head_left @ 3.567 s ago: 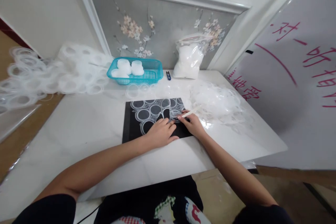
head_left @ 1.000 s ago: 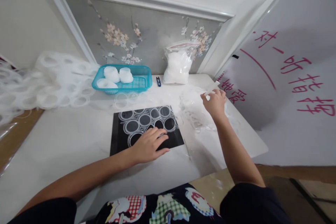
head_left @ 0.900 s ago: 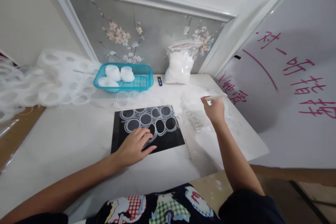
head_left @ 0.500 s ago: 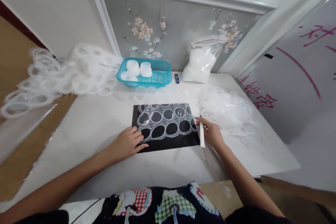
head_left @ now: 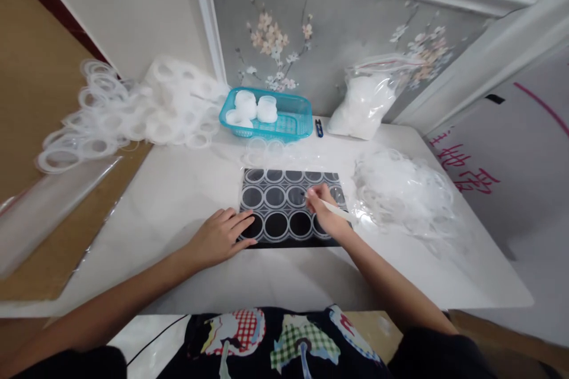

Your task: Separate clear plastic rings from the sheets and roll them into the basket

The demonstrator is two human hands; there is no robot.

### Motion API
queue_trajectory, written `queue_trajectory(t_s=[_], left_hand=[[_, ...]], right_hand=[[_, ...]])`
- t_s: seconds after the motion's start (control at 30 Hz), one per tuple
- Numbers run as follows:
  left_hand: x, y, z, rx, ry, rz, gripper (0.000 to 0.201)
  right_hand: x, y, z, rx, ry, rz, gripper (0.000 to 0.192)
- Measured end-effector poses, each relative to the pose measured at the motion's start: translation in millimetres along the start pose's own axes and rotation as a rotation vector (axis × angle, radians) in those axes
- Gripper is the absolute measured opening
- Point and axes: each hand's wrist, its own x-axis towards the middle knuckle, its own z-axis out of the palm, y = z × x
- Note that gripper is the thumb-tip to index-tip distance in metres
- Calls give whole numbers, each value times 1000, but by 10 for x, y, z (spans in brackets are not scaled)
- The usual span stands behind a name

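Showing red handwritten characters, unreadable: white board (head_left: 511, 148) beside table (head_left: 178, 189).

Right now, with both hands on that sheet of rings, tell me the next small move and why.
Probably press the white stick in the right hand down at the ring edge beside its tip. The left hand lies flat on the near left corner of the ring sheet, pinning it to the black mat, so the sheet looks steady enough to work.

Matt black mat (head_left: 267, 241); clear plastic ring sheet (head_left: 284, 198); glossy white table (head_left: 178, 189); teal plastic basket (head_left: 293, 121).
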Motion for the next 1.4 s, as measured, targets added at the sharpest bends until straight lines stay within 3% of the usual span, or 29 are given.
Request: queue_trajectory(t_s=[0.17, 0.27, 0.4, 0.73, 0.93, 1.07, 1.13, 1.23, 1.27, 1.3, 1.33, 1.4], left_hand=[[1, 23, 72, 49, -32, -17, 42], [-37, 35, 101, 35, -14, -29, 42], [-68, 47, 125, 9, -19, -51, 41], [-78, 50, 144, -60, -10, -74, 43], [-49, -23, 124, -210, -34, -166, 46], [-37, -79, 82, -285, -82, -235, 50], [-49, -90, 69, -286, -96, -218, 53], [-70, -97, 66, -287, -114, -198, 56], [-68, -99, 68, -281, -113, -206, 56], [-56, -98, 71, -265, -103, -214, 53], [-34, -95, 75, -241, -84, -215, 49], [43, -77, 83, -172, -30, -180, 39]], right_hand=[[277, -238, 616, 277, -336, -31, 31], [306, -193, 812, 312, -355, -71, 34], [260, -90, 878, 249, -300, -65, 35], [233, -138, 842, 106, -328, -160, 33], [104, -109, 773, -315, -313, -706, 18], [199, -133, 702, -582, -434, -818, 18], [428, -171, 574, -595, -261, -744, 21], [759, -238, 280, -510, 339, -483, 24], [794, -251, 190, -479, 430, -439, 23], [775, -255, 122, -457, 409, -444, 23], [707, -247, 84, -431, 310, -474, 23], [479, -191, 99, -365, 10, -495, 21]])
